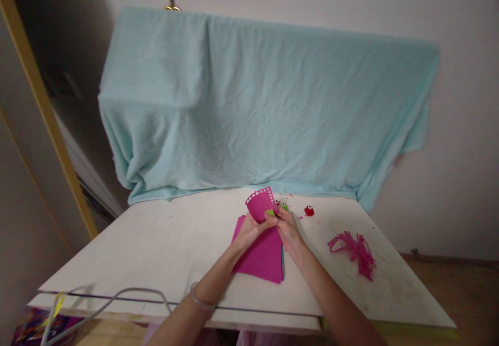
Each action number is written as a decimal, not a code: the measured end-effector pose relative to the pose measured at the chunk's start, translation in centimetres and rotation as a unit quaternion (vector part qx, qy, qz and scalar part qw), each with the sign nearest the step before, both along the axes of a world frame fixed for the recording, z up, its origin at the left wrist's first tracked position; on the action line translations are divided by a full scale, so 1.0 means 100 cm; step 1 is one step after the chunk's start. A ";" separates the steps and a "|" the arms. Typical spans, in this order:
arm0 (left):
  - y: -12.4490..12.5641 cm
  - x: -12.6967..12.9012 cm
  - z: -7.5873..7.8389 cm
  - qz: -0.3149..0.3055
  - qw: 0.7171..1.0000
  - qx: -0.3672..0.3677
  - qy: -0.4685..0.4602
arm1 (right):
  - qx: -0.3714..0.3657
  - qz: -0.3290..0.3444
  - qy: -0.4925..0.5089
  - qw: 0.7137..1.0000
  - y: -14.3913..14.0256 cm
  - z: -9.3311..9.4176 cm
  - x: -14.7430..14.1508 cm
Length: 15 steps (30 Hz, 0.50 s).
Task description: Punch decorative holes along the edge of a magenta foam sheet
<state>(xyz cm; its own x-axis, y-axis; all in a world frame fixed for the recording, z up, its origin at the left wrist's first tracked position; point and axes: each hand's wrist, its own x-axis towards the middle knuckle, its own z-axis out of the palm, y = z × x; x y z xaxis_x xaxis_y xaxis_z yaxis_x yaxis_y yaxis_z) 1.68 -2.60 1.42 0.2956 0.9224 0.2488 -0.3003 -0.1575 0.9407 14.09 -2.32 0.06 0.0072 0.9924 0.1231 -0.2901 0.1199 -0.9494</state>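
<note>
White table (156, 247), both hands (273, 226) pinching one scalloped pink paper piece (260, 203) between them (above pink sheets (262, 257)).

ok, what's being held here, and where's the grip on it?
Both hands, left hand and right hand, pinch a small pink paper piece at its lower edge, above the pink sheets.

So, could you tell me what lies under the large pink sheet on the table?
A thin blue-green edge peeks out along the right side of the pink sheet, apparently another sheet; the rest is covered.
</note>
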 end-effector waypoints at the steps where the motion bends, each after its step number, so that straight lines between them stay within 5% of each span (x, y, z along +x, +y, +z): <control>1: 0.000 0.000 0.000 0.000 1.000 0.000 -0.001 | 0.004 -0.001 0.000 1.000 0.000 0.000 0.000; 10: -0.002 0.000 0.001 -0.010 1.000 -0.015 0.000 | -0.007 0.027 -0.021 0.999 0.003 0.008 0.005; 15: 0.001 0.001 -0.006 0.050 0.994 -0.075 -0.060 | -0.001 0.029 -0.035 0.999 0.000 0.013 0.007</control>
